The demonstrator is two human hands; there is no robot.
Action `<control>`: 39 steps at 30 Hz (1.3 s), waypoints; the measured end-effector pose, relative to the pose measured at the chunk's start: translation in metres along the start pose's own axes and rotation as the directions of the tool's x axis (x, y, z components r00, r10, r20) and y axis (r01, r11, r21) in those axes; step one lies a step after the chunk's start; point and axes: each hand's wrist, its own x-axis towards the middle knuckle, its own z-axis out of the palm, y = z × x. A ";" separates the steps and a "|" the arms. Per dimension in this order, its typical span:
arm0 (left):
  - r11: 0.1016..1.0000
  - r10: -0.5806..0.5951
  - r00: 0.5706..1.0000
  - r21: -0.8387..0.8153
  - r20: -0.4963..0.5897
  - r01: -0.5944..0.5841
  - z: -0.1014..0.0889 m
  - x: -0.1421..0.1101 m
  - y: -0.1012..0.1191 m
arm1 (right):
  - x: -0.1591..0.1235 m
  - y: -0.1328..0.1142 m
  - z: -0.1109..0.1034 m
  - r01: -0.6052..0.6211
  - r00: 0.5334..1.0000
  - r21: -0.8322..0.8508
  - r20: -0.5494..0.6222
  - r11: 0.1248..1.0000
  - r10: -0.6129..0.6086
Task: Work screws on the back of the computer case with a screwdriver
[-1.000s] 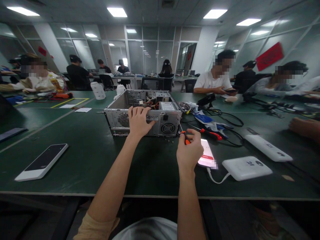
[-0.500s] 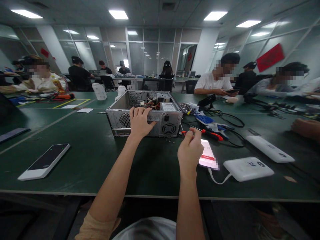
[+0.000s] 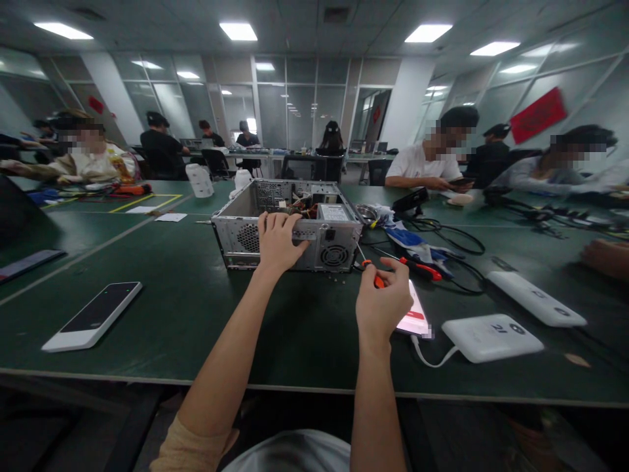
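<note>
An open grey computer case [image 3: 246, 216] lies on the green table [image 3: 162, 288], its rear panel toward me. My left hand [image 3: 276, 241] rests on that rear panel, fingers curled over the top edge. My right hand [image 3: 383, 300] is closed around an orange-handled screwdriver [image 3: 376, 278], whose thin shaft points up-left at the case's lower right corner. A few small screws [image 3: 337, 277] lie on the table just in front of the case.
A white phone [image 3: 93, 316] lies at the left, a lit phone [image 3: 415, 313] cabled to a white power bank [image 3: 491, 337] at the right. A second red-handled screwdriver [image 3: 417, 265], cables and another white device [image 3: 535, 298] sit beyond. Several people sit around the tables.
My right hand has turned the screwdriver slightly and shifted a little to the right; the left hand stays on the case.
</note>
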 end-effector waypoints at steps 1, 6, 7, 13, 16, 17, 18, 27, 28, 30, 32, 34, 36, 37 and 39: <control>1.000 0.002 1.000 0.001 -0.006 -0.002 0.000 0.000 0.000 | 0.000 0.000 -0.001 0.002 1.000 0.013 -0.013 1.000 -0.002; 1.000 0.013 1.000 0.004 -0.010 -0.013 0.000 -0.001 -0.002 | 0.001 0.002 0.001 0.051 0.998 0.028 -0.033 0.998 -0.050; 1.000 0.017 1.000 0.008 -0.009 -0.017 0.000 -0.001 -0.003 | 0.001 0.003 0.002 0.059 0.998 0.024 -0.024 0.998 -0.059; 0.999 0.025 1.000 0.031 -0.016 -0.025 0.001 0.000 -0.004 | 0.000 0.004 0.001 0.083 0.996 -0.017 0.029 0.996 -0.083; 0.999 0.027 0.999 0.031 -0.019 -0.026 0.001 0.000 -0.004 | 0.002 0.005 -0.004 -0.033 0.996 -0.049 0.081 0.998 0.037; 0.999 0.028 0.999 0.030 -0.020 -0.028 0.001 0.000 -0.003 | 0.003 0.005 -0.005 -0.067 0.993 -0.048 0.090 0.997 0.071; 0.999 0.029 0.999 0.031 -0.021 -0.028 0.001 0.000 -0.003 | 0.004 0.006 -0.006 -0.087 0.991 -0.042 0.094 0.995 0.090; 0.999 0.027 0.999 0.027 -0.020 -0.026 0.002 0.000 -0.005 | 0.000 0.006 -0.001 0.002 1.000 -0.017 0.031 1.000 -0.002; 0.999 0.026 0.999 0.026 -0.020 -0.025 0.002 0.000 -0.005 | -0.001 0.006 -0.001 0.006 1.000 -0.007 0.019 1.000 -0.006; 0.999 0.024 1.000 0.025 -0.018 -0.024 0.003 0.000 -0.005 | -0.001 0.005 -0.001 0.017 1.000 0.014 -0.008 1.000 -0.017; 1.000 0.020 1.000 0.020 -0.014 -0.019 0.003 0.000 -0.005 | 0.000 0.005 -0.001 0.034 0.999 0.024 -0.026 0.999 -0.033; 1.000 0.015 1.000 0.010 -0.013 -0.015 0.004 0.000 -0.005 | 0.000 0.006 -0.001 0.051 0.998 0.035 -0.028 0.998 -0.050; 1.000 0.011 1.000 0.000 -0.016 -0.011 0.004 0.000 -0.004 | -0.001 0.006 -0.001 0.078 0.997 0.040 -0.026 0.996 -0.077; 1.000 0.010 1.000 -0.005 -0.016 -0.010 0.003 -0.001 -0.004 | -0.001 0.006 -0.001 0.101 0.995 0.038 -0.024 0.994 -0.100; 1.000 0.007 1.000 -0.013 -0.014 -0.007 0.003 -0.001 -0.003 | -0.001 0.006 -0.001 0.160 0.987 0.017 -0.021 0.987 -0.160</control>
